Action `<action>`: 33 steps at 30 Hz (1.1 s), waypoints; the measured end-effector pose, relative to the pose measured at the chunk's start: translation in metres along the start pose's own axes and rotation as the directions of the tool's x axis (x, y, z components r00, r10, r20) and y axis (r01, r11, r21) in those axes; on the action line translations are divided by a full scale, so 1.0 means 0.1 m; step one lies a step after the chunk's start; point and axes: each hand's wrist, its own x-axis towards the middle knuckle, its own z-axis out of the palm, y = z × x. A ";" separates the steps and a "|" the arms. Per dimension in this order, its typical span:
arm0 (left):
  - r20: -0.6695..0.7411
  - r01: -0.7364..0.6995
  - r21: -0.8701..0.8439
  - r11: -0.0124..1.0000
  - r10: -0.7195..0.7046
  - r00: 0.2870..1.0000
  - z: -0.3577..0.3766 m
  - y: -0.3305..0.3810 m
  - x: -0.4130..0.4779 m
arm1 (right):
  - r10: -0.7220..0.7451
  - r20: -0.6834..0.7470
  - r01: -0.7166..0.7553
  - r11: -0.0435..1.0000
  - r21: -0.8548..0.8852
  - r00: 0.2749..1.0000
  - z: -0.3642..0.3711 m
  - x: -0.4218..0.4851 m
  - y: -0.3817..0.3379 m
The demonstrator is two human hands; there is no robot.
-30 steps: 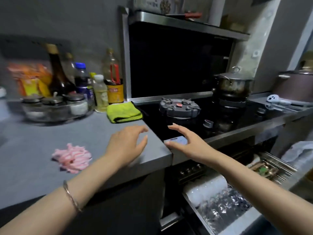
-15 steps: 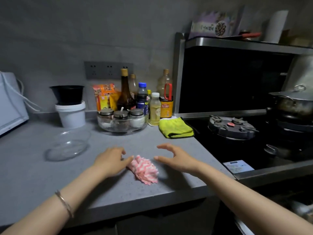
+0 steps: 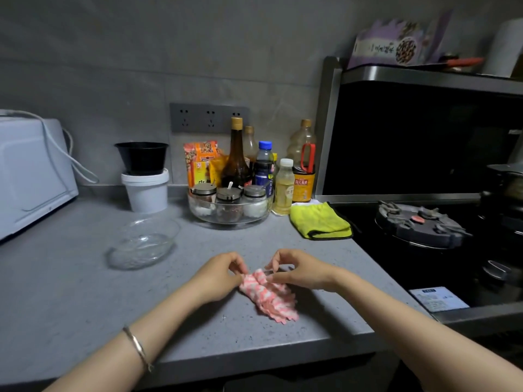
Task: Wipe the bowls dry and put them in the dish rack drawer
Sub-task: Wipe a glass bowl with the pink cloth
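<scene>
A crumpled pink-and-white cloth (image 3: 268,295) lies on the grey counter (image 3: 85,306) near its front edge. My left hand (image 3: 219,274) pinches the cloth's upper left end. My right hand (image 3: 297,268) pinches its upper right end with thumb and fingers. A clear glass bowl (image 3: 143,241) sits tilted on the counter to the left, apart from both hands. The dish rack drawer is out of view.
A glass tray of spice jars (image 3: 229,206) and several bottles stand at the back. A folded yellow cloth (image 3: 319,220) lies beside the black stove (image 3: 421,224). A white tub with a black bowl (image 3: 143,176) and a white appliance (image 3: 31,176) stand at the left.
The view swung left from the stove and open drawer to the counter. Both hands moved to the pink cloth and took hold of its ends.
</scene>
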 end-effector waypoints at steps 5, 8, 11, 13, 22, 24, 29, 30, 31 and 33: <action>0.009 0.045 -0.093 0.995 -0.044 0.999 0.07 0.04 0.01 | 0.003 0.084 0.014 0.981 -0.195 0.996 0.05 0.03 -0.06; 0.017 0.065 -0.096 0.993 -0.064 0.998 0.06 0.03 0.02 | -0.017 0.081 0.038 0.963 -0.267 0.997 0.06 0.06 -0.04; -0.031 0.046 -0.065 0.997 -0.048 0.998 0.05 0.04 0.02 | -0.013 0.114 0.012 1.000 0.008 0.993 -0.01 0.03 -0.07; -0.024 0.043 -0.219 0.975 -0.049 0.998 0.05 0.07 0.02 | -0.051 0.105 0.033 0.985 0.170 0.993 -0.08 0.01 -0.14; -0.223 -0.153 -0.553 0.819 0.032 0.974 -0.40 0.18 -0.09 | -0.024 0.068 -0.021 0.811 0.585 0.997 -0.20 0.12 -0.58; -0.246 -0.187 -0.501 0.845 0.068 0.967 -0.53 0.16 -0.13 | -0.041 0.183 -0.090 0.752 0.653 0.982 -0.08 0.17 -0.69; -0.177 -0.231 -0.432 0.872 0.169 0.970 -0.84 0.08 -0.24 | -0.101 0.330 -0.162 0.715 0.680 0.939 0.27 0.31 -0.94; -0.173 -0.244 -0.397 0.885 0.190 0.967 -0.89 0.04 -0.24 | -0.114 0.339 -0.161 0.712 0.684 0.934 0.34 0.37 -0.96; -0.169 -0.256 -0.370 0.893 0.206 0.964 -0.94 0.00 -0.25 | -0.121 0.342 -0.163 0.704 0.691 0.932 0.39 0.42 -0.98; -0.200 -0.258 -0.344 0.903 0.198 0.960 -1.03 -0.09 -0.21 | -0.088 0.348 -0.204 0.669 0.715 0.933 0.48 0.50 -1.03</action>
